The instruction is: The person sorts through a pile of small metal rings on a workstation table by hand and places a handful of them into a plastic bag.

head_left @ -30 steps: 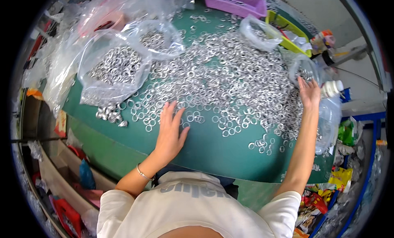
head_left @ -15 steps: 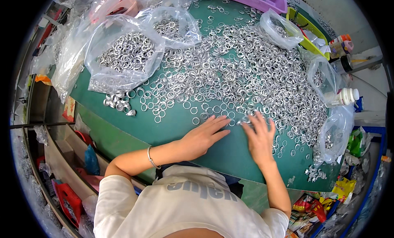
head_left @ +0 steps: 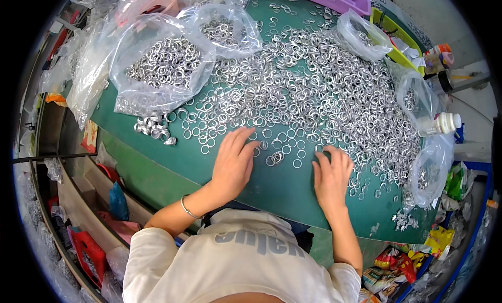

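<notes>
A wide heap of silver metal rings (head_left: 293,91) covers much of the green table (head_left: 272,190). At the heap's near edge my left hand (head_left: 232,159) lies over the table with fingers stretched forward and slightly apart, its fingertips by a few loose rings. My right hand (head_left: 333,180) is farther right, thumb apart from the bent fingers, with the index fingertip at a ring (head_left: 319,148). No ring shows inside either palm. Between the hands a small cluster of rings (head_left: 274,158) rests on the tabletop.
Clear plastic bags (head_left: 164,89) with rings stand at the left, and another bag (head_left: 363,39) lies at the back right. Thicker rings (head_left: 154,129) sit near the left table edge. A purple basket (head_left: 340,0), a green basket (head_left: 397,34) and a white bottle (head_left: 444,123) line the far and right sides.
My left hand has moved left and its fingers now point farther forward. A small cluster of rings shows between the hands. My right hand has shifted slightly, fingers more bent.
</notes>
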